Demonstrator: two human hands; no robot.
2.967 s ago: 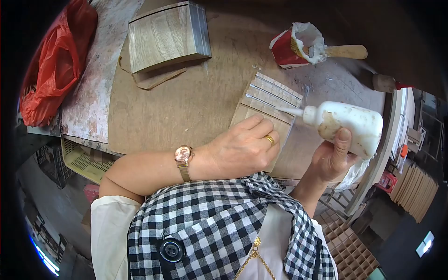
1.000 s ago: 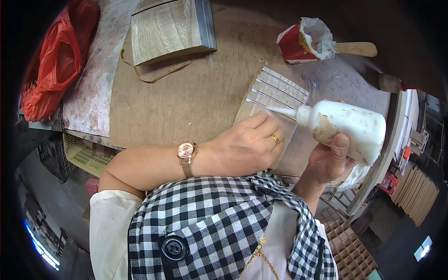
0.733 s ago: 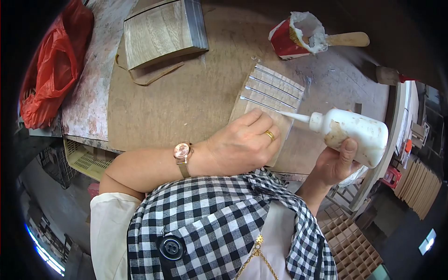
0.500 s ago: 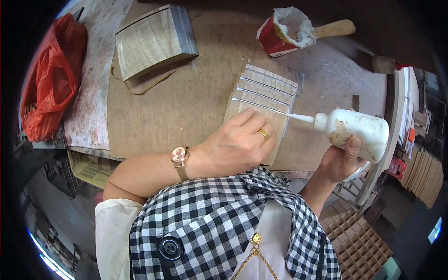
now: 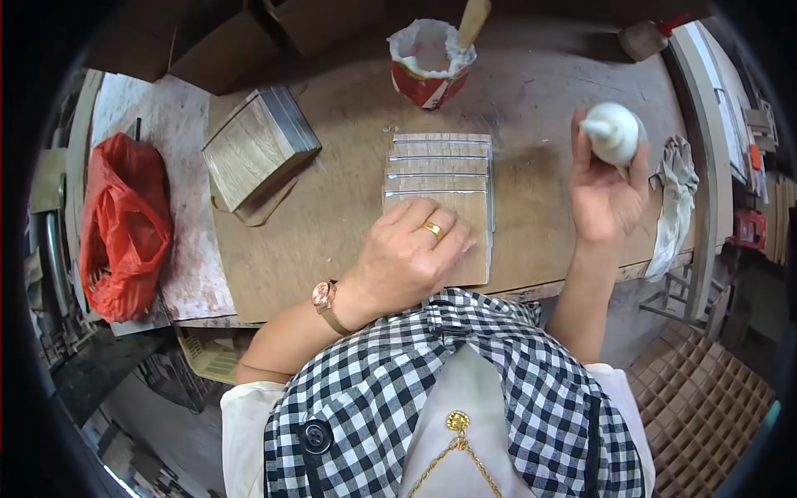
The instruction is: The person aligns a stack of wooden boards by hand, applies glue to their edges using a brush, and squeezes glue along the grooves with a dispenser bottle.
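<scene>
My left hand (image 5: pixel 415 249) is closed, its fingers curled down against the nearest of several overlapping wooden panels (image 5: pixel 452 217), with the fingertips hidden. White glue lines run along the panels' stepped far edges. To the right, above the board, my right hand (image 5: pixel 610 199) grips a white glue bottle (image 5: pixel 618 137). The bottle is held roughly upright, its nozzle pointing up toward me and clear of the panels.
A red tub (image 5: pixel 423 90) with white paste on its rim holds a wooden-handled tool (image 5: pixel 473 21). At the left are a stack of panels (image 5: pixel 253 149) and a red plastic bag (image 5: pixel 129 224). A stained cloth (image 5: pixel 677 199) hangs over the right edge.
My right hand has lifted the bottle off the panels, up and away, turning it from lying sideways to upright. My left hand stays on the panels. The view has shifted.
</scene>
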